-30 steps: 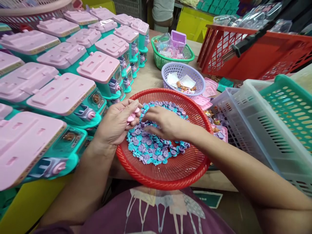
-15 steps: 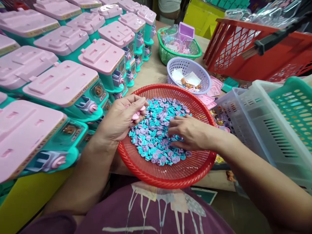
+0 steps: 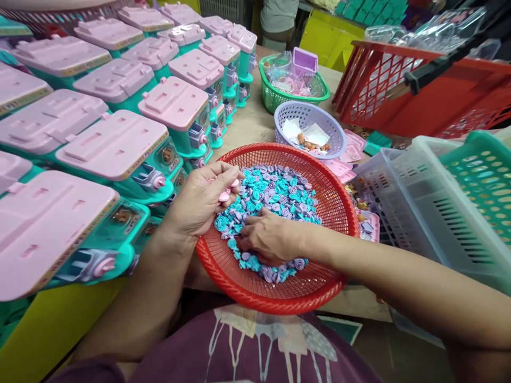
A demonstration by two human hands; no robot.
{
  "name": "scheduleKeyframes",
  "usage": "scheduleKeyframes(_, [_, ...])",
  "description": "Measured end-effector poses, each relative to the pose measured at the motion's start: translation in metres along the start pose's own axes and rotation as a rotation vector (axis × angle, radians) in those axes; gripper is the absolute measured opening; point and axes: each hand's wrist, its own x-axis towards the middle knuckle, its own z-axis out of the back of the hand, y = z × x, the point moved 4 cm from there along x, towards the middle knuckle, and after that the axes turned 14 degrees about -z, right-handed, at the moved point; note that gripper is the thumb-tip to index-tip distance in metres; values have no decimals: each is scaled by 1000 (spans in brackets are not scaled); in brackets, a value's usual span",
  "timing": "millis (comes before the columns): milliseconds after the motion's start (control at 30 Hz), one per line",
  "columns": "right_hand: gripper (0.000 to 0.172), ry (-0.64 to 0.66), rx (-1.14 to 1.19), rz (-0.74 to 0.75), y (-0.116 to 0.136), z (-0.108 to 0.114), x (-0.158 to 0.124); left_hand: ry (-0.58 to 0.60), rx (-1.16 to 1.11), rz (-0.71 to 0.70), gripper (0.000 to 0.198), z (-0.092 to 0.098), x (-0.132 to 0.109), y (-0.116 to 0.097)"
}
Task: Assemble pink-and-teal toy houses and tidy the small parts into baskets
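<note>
A round red plastic basket (image 3: 275, 306) sits close in front of me, holding a heap of small teal and lilac plastic pieces (image 3: 275, 186) with swirl-patterned round faces. Over its left rim, my left hand (image 3: 203, 199) is closed around several small pink plastic pieces (image 3: 227, 194). My right hand (image 3: 271, 234) reaches across the basket and is pushed down into the heap. Its fingertips are sunk among the pieces, so whether it grips any is hidden.
Rows of pink-lidded teal toy boxes (image 3: 115, 143) fill the left side. Beyond the red basket stand a lilac bowl-shaped basket (image 3: 339, 127) and a green basket (image 3: 267, 93). A red crate (image 3: 403, 106) and translucent bins (image 3: 431, 186) are at right. A person (image 3: 278, 18) stands behind.
My right hand has moved left and nearer to me through the heap, pushing the pieces about. My left hand still holds the pink pieces. The view has shifted slightly.
</note>
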Motion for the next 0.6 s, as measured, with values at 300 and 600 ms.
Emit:
scheduleKeyframes(300, [61,-318,90,-53,-26,22,19,-24,-50,-10,15,4,1,-2])
scheduleKeyframes(600, [19,-16,304,56,-35,2,-63,4,-87,2,12,4,1,-1])
